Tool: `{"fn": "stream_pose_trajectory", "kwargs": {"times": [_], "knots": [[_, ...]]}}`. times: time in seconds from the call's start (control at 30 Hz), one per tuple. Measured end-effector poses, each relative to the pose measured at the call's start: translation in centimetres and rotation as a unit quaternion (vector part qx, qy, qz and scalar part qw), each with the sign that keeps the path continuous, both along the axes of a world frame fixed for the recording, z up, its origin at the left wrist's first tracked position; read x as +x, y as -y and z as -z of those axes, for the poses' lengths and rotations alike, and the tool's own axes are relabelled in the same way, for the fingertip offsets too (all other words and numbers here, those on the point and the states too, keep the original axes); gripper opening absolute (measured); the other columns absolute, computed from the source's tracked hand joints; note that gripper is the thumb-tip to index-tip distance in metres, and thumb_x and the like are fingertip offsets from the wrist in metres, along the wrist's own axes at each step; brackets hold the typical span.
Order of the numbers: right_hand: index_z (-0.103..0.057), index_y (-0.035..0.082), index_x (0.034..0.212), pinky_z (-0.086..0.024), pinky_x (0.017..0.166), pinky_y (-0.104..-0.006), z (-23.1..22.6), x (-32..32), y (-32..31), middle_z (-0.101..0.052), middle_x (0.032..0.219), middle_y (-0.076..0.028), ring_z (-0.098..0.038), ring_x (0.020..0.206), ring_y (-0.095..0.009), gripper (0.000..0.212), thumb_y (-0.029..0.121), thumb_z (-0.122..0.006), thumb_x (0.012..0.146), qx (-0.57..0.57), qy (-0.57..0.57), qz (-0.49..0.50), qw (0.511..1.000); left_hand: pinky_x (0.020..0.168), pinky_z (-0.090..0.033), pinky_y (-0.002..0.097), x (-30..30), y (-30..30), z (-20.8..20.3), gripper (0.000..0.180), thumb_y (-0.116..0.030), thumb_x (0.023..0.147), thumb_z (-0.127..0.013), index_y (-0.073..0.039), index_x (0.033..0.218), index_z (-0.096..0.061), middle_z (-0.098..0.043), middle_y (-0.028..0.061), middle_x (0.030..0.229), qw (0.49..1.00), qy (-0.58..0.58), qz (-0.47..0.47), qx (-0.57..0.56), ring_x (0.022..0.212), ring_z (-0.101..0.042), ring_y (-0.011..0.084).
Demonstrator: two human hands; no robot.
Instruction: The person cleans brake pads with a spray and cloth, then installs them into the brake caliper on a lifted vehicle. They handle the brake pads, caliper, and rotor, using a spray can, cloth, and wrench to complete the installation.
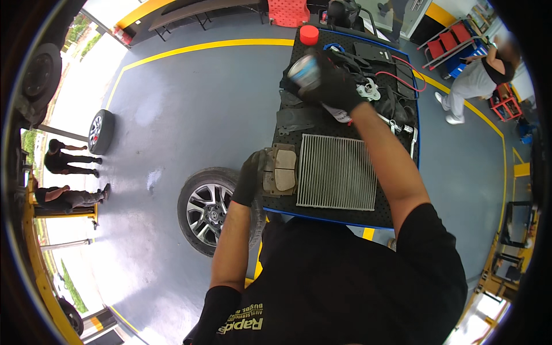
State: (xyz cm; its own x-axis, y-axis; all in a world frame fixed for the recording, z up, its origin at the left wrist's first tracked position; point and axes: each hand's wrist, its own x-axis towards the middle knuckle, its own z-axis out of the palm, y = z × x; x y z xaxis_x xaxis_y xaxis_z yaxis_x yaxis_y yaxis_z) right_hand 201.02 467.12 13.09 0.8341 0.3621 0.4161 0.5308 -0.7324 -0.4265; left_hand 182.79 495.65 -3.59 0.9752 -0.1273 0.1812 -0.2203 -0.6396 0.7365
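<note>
My left hand [249, 179], in a black glove, is closed on the left edge of a pair of brake pads [284, 171] at the near left corner of the cart top. Some of its fingers are hidden. Farther away, my right hand [332, 86], also gloved, grips a small can [303, 72] with a white and blue label, tilted over the cart. Between the hands and to the right lies a pleated grey cabin air filter [336, 172]. Beyond the can stands a round red cap [309, 35].
The black perforated cart top [290, 140] has a blue edge. Wrenches [402, 127], a red cable [417, 77] and dark parts crowd its far right. A wheel [210, 213] is on the floor at left. One person [480, 72] stands right; two people are far left.
</note>
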Motion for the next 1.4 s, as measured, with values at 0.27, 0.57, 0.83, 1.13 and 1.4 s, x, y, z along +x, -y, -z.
{"fn": "stream_pose_trajectory", "kwargs": {"times": [0.27,0.57,0.83,1.13,1.4], "knots": [[-0.048,-0.001,0.145,-0.058,0.098,-0.0389,-3.4,-5.9,11.2,-0.061,0.130,-0.013,-0.063,0.117,-0.023,0.092,0.010,-0.098,0.069,0.459,-0.015,0.125,0.879,0.091,-0.056,0.0449,10.0,-1.0,-1.6,0.042,-0.026,0.099,-0.070,0.002,0.130,-0.064,-0.069,0.0218,0.118,0.980,0.155,-0.025,0.125,0.108,-0.067,0.0372],[-0.043,0.003,0.150,-0.059,0.095,-0.0372,-2.0,-15.2,10.8,-0.055,0.134,-0.013,-0.062,0.119,-0.023,0.082,0.003,-0.087,0.081,0.548,0.048,0.260,0.794,0.107,-0.049,0.0483,24.2,11.9,-8.8,0.049,-0.043,0.091,-0.068,-0.012,0.128,-0.073,-0.071,0.0194,0.124,0.919,0.174,0.131,0.330,0.122,-0.065,0.0375],[-0.050,-0.001,0.141,-0.060,0.099,-0.0466,-0.8,-20.2,15.2,-0.064,0.125,-0.018,-0.067,0.116,-0.032,0.052,0.014,-0.074,0.098,0.693,0.036,0.216,0.686,0.101,-0.054,0.0483,26.9,8.9,-10.6,0.036,-0.029,0.099,-0.060,-0.004,0.123,-0.071,-0.074,0.0153,0.115,0.987,0.108,0.121,-0.017,0.114,-0.070,0.0314],[-0.057,-0.002,0.138,-0.054,0.112,-0.0478,0.6,-9.2,-2.1,-0.063,0.134,-0.017,-0.062,0.127,-0.032,0.039,0.017,-0.066,0.105,0.903,-0.070,-0.054,0.420,0.117,-0.047,0.0451,13.4,10.3,-16.8,0.046,-0.037,0.114,-0.048,-0.011,0.151,-0.049,-0.061,0.0090,0.144,0.659,-0.117,0.217,-0.711,0.133,-0.059,0.0247],[-0.050,0.001,0.139,-0.055,0.103,-0.0433,-1.1,-13.2,-16.3,-0.058,0.129,-0.016,-0.063,0.121,-0.029,0.068,0.023,-0.088,0.086,0.597,-0.039,-0.093,0.796,0.108,-0.047,0.0366,6.4,0.8,-20.6,0.048,-0.035,0.115,-0.047,-0.006,0.152,-0.040,-0.055,0.0091,0.138,0.740,0.255,-0.124,-0.610,0.124,-0.056,0.0198]]}}
